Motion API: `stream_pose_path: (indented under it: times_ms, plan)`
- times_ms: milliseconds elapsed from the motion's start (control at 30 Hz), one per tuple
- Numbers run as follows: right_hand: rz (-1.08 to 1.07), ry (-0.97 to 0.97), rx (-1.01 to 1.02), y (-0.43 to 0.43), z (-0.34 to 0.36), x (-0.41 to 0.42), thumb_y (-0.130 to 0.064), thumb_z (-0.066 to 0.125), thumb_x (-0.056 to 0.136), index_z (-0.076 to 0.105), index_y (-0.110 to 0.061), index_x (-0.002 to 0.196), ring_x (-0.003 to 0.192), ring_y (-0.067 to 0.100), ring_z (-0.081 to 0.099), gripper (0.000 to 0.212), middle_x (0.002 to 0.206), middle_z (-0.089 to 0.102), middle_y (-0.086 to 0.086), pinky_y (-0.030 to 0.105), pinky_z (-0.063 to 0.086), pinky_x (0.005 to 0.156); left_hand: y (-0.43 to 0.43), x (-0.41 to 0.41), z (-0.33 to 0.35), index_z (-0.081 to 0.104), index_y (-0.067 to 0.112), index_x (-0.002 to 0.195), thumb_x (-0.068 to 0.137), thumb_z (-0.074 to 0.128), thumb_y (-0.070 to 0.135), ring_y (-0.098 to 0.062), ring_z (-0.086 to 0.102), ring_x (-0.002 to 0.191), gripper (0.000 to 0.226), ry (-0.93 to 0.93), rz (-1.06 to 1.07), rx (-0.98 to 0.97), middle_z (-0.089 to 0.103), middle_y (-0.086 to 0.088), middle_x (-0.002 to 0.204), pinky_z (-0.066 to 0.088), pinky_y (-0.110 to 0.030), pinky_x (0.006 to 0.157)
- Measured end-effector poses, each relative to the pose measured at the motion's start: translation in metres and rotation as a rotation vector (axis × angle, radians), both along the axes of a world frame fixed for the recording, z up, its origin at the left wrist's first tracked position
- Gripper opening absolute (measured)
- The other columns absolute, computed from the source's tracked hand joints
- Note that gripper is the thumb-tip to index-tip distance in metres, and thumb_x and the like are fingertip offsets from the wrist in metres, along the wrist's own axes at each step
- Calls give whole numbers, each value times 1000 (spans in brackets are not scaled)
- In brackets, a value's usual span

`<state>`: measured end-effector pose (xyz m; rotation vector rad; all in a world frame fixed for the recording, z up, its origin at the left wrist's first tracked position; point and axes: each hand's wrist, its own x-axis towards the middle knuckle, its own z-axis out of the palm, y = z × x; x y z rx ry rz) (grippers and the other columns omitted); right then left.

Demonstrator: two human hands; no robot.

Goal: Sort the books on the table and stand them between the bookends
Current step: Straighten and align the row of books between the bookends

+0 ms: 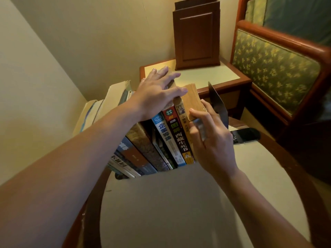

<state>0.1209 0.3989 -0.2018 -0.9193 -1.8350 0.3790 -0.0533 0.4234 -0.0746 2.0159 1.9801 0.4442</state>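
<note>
One row of books (pixel 161 140), upright and spine-out, leaning a little away from the right hand (pixel 211 138). Tallest and palest at the far end, beyond the left wrist, page edges cream. Under the left forearm, darker spines: grey, brown, mottled olive. Nearer the right hand, a blue book (pixel 164 133) with white lettering, then a red book (pixel 176 133) with a black band, then a yellow book (pixel 185 120) last in line, its tan page block showing on top.

Left hand (pixel 157 93) spread flat on the top edges of the middle books, fingers straight and pointing toward the right hand, pressing down, grasping nothing.

Right hand grasping the yellow book at the end of the row: thumb on its top near the spine, fingers wrapped over the far cover. Something grey and blurred between those fingers, not identifiable.

Just beyond the right fingers, a black bookend (pixel 219 104), plate tilted, foot lying flat on the table (pixel 170 203) past the knuckles. Close to the yellow book; touching or not, cannot tell. Opposite end of the row hidden behind the left arm.

Round table, white top, wooden rim, below both wrists.

Past the left fingertips, a nightstand (pixel 206 76) bearing a dark wooden cabinet (pixel 197 36). Beyond the right hand, a chair (pixel 277 68) with green floral padding.
</note>
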Motion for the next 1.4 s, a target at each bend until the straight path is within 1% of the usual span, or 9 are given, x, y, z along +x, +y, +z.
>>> stream_pose_path:
  times_ms: [167,533,700,767,900,1033,1133,1233,1400]
  plan:
    - [-22,24,38,-3,1,0,-29,57,103,61,-10,127,123,27,60,32,152,45,13,29,62,80,0,0,-1,29,42,153,82,37,67,-15,-5,154,75,-2,-7,4,5,9,168,1,-53,123]
    - [-68,12,-12,-6,4,-9,-28,55,102,61,-11,126,114,25,65,30,151,47,13,17,53,80,-3,2,1,30,39,154,83,33,64,-16,-4,154,75,-18,0,5,6,8,168,1,-51,123]
    - [18,111,-110,-1,8,-4,-30,49,105,44,-22,147,113,-2,50,43,158,38,3,7,50,79,-11,-2,2,21,39,156,90,25,67,-14,-10,153,72,-11,-22,-23,0,11,168,-4,-52,124]
    - [6,40,-122,-1,9,-5,-37,44,105,45,-24,147,123,4,48,44,162,30,1,18,51,84,-16,-2,0,18,37,158,99,23,60,-14,-11,153,63,-5,-24,0,-1,11,168,-4,-52,124]
    - [-1,-51,-119,-6,18,-5,-44,41,102,45,-23,147,138,19,42,49,164,25,2,12,37,89,-23,-3,3,15,37,158,104,19,56,-12,-12,153,57,5,-26,-25,-1,15,167,-5,-49,124]
    - [26,-121,17,-7,40,-2,-44,42,103,37,-24,152,138,32,45,53,163,26,8,46,56,93,-43,-21,12,20,34,158,103,20,58,-14,-5,154,61,10,71,35,6,15,166,-3,-45,123]
    - [53,-249,60,-4,62,-9,-52,36,103,24,-33,157,147,37,28,59,166,17,9,63,47,100,-60,-46,14,21,33,158,104,24,56,-17,-1,154,59,94,180,120,8,13,166,-3,-47,122]
    - [129,-420,91,-3,74,-17,-54,36,102,31,-34,154,148,39,25,56,164,19,10,61,46,103,-77,-66,4,13,37,159,102,20,61,-18,-5,154,62,95,253,17,0,13,167,-2,-48,124]
    - [106,-480,139,-13,70,-30,-45,52,99,42,-24,146,128,32,49,52,154,30,10,36,57,78,-84,-71,-9,11,38,159,103,28,59,-15,1,154,62,25,252,-3,-3,17,166,9,-41,124]
